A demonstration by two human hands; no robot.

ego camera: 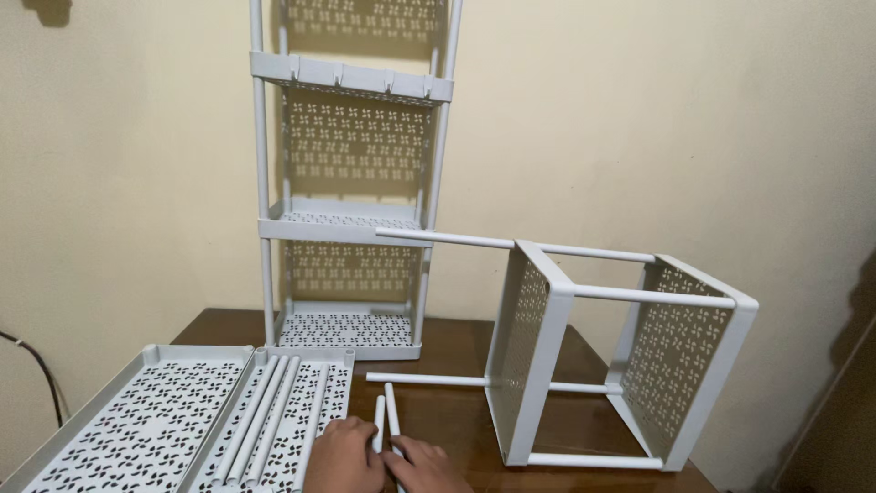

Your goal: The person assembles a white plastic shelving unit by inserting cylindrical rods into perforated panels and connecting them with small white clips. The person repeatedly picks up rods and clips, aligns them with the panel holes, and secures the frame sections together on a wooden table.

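At the near edge of the dark wooden surface [456,429], our left hand [342,461] and right hand [424,466] each pinch one of two white rods [387,415] lying together. Perforated trays [137,429] lie left, a toppled shelf frame [620,356] right, a tall rack [351,183] against the cream wall [684,119].

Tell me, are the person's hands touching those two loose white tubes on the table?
Touching. The head view shows the left hand and right hand closed around the near ends of the two loose white tubes, with no gap visible.
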